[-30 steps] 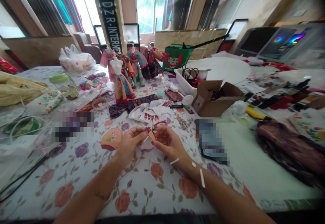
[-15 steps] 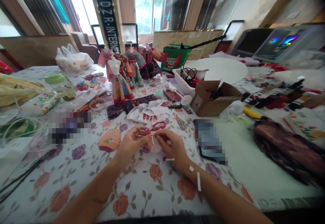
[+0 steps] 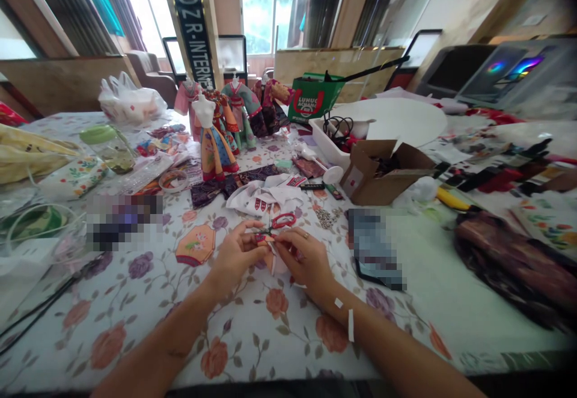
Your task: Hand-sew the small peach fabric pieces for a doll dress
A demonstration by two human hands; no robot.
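My left hand (image 3: pixel 235 254) and my right hand (image 3: pixel 306 260) meet over the floral tablecloth (image 3: pixel 252 326), both pinching one small orange and red fabric piece (image 3: pixel 267 243) between the fingertips. A white strip hangs below it. Red-handled scissors (image 3: pixel 280 222) lie just beyond my fingers. White tape strips stick to my right wrist. An orange hexagonal fabric patch (image 3: pixel 195 246) lies left of my left hand.
Small mannequins in colourful dresses (image 3: pixel 215 139) stand at the back. An open cardboard box (image 3: pixel 383 172), a white tray (image 3: pixel 327 142) with cables, a green bag (image 3: pixel 313 98), a lidded jar (image 3: pixel 109 148), white cloth (image 3: pixel 265 196) and dark fabric (image 3: pixel 514 266) at right surround me.
My hands have closed in on each other, and the right hand has turned palm down over the fabric piece. The view shifted slightly.
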